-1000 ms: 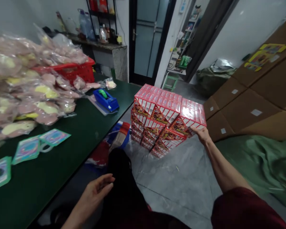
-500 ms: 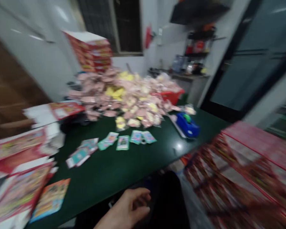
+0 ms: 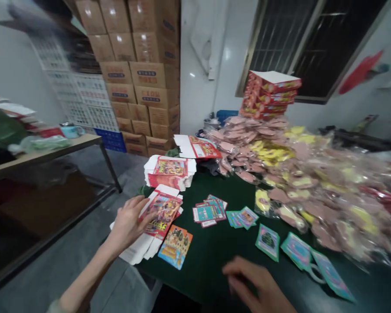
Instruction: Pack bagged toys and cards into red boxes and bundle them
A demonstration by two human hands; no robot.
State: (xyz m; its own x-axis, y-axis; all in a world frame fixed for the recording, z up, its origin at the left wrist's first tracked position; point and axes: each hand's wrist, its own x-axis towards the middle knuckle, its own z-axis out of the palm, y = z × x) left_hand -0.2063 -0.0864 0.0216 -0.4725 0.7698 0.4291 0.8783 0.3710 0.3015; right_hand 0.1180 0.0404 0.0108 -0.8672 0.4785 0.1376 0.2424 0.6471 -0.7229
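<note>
My left hand rests on a stack of flat, unfolded red-and-white cartons, its fingers spread across the printed top one. Just right of that stack lies an orange-and-blue picture card. Low in the picture, my right hand hovers over the green tabletop, slightly blurred, thumb and fingers apart with nothing visible between them. Beyond it, small piles of cards run across the table: teal-and-white ones, green-edged ones and a single card. Further right, a white ring sits between more cards.
Bagged pink and yellow pieces are heaped along the table's far side. Behind them stands a stack of red boxes. More flat cartons lie at the left edge. Brown cardboard boxes and a side table are at left.
The view has swung left. My left hand has gone from in front of my lap to the carton stack. My right hand has come into view over the table.
</note>
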